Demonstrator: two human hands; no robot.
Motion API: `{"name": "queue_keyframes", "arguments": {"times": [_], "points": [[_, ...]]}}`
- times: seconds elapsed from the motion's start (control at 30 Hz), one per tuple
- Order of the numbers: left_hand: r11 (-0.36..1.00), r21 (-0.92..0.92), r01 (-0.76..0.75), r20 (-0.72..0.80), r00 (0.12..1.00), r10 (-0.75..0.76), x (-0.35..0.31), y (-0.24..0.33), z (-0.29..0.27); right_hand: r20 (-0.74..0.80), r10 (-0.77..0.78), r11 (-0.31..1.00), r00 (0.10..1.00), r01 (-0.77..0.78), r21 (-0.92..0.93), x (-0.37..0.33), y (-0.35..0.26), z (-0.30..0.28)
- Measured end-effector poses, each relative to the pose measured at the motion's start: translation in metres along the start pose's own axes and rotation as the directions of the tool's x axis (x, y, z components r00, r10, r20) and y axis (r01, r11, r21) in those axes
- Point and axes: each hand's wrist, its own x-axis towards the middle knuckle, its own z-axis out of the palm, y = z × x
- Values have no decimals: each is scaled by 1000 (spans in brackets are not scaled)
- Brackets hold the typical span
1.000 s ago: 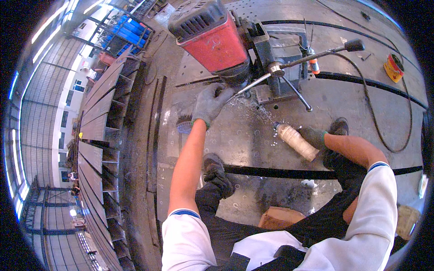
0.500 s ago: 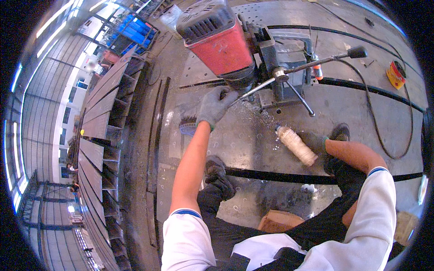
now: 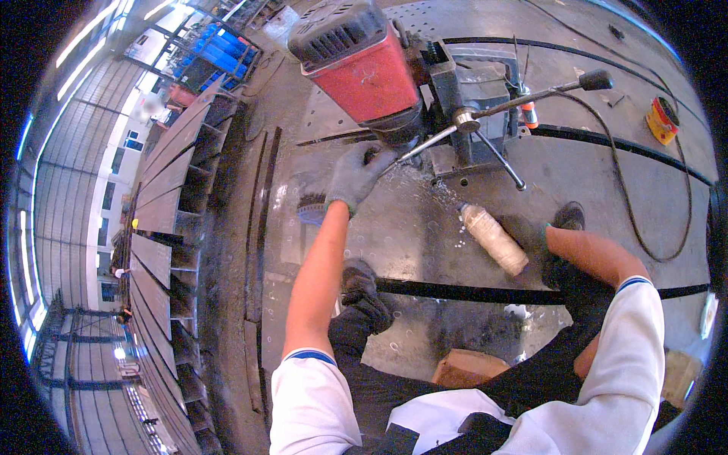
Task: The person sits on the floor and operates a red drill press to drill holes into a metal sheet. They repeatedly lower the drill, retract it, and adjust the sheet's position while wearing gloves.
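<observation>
has both knees apart above a grey steel plate (image 3: 394, 235), in white sleeves (image 3: 622, 334) edged with blue, with a brown box (image 3: 469, 367) between the legs. wears dark shoes (image 3: 358, 282). has the right hand (image 3: 525, 232), in a dark glove, right up against the side of a whitish bottle (image 3: 494, 241), tilted with its cap toward the drill; cannot tell how those fingers close, the glove being so dark. past the bottle's cap, pale drops and bright shavings (image 3: 436, 188) on the plate. with the left hand (image 3: 358, 176), in a grey glove, holds the end of a metal lever (image 3: 426, 147), fingers curled in around it. just left of that wrist, a blue brush (image 3: 312, 208) with dark bristles. directly beyond, a red and black drill (image 3: 362, 80). to the right, an orange-topped tube (image 3: 528, 114), a looping black cord (image 3: 610, 144) and a yellow and red tub (image 3: 663, 121). farther off to the left, long steel beams (image 3: 157, 262), then blue cylinders (image 3: 216, 54) in a rack.
</observation>
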Motion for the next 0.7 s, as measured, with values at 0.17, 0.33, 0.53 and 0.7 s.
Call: {"name": "queue_keyframes", "arguments": {"times": [0.17,0.33,0.53,0.7], "points": [[999,34,7,-27,1000,-6,-3,9,1,-19,3,1000,1000,-3,21,-2,8,4],[998,62,3,-32,999,-1,-2,2,0,-39,11,999,999,-9,51,0,22,8],[999,37,24,-5,1000,-23,-1,1,0,-64,49,993,997,-41,113,5,62,21],[1000,15,-12,-29,999,13,12,9,8,-102,73,986,992,-57,158,-2,87,10]]}}
